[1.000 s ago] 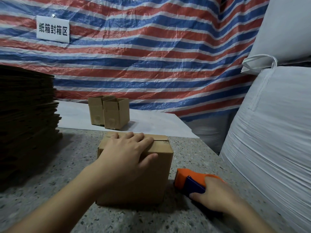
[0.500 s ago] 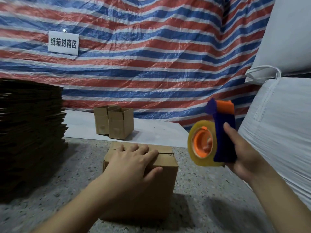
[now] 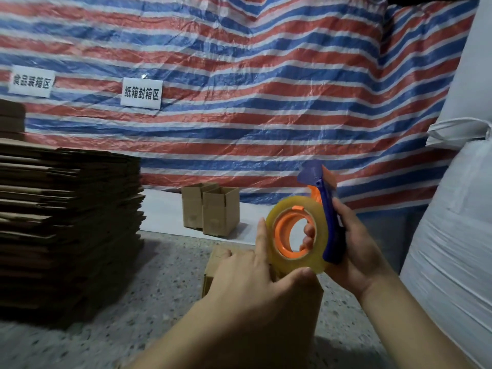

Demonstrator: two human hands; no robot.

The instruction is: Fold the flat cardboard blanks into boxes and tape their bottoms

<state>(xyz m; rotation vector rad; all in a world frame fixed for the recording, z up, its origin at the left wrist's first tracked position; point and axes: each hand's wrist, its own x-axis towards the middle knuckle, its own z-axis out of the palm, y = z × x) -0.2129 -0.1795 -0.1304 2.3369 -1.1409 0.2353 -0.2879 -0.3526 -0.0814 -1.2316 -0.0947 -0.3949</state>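
Note:
My right hand (image 3: 354, 251) grips the blue and orange tape dispenser (image 3: 328, 209) upright in front of me, with its roll of clear tape (image 3: 274, 254) facing left. My left hand (image 3: 250, 275) has its forefinger and thumb pinched on the roll's left and lower edge. Below the hands a folded cardboard box (image 3: 213, 267) stands on the speckled floor (image 3: 159, 288), mostly hidden by my left hand and forearm. A tall stack of flat cardboard blanks (image 3: 69, 222) rises at the left.
Two folded boxes (image 3: 210, 209) with open tops stand on a white sheet (image 3: 162, 211) at the back. A striped tarp (image 3: 239, 102) with two paper signs hangs behind. Big white sacks (image 3: 452, 249) crowd the right side.
My right hand lifted the tape dispenser off the floor to chest height. My left hand left the box top and took the roll's edge. The view tilted up.

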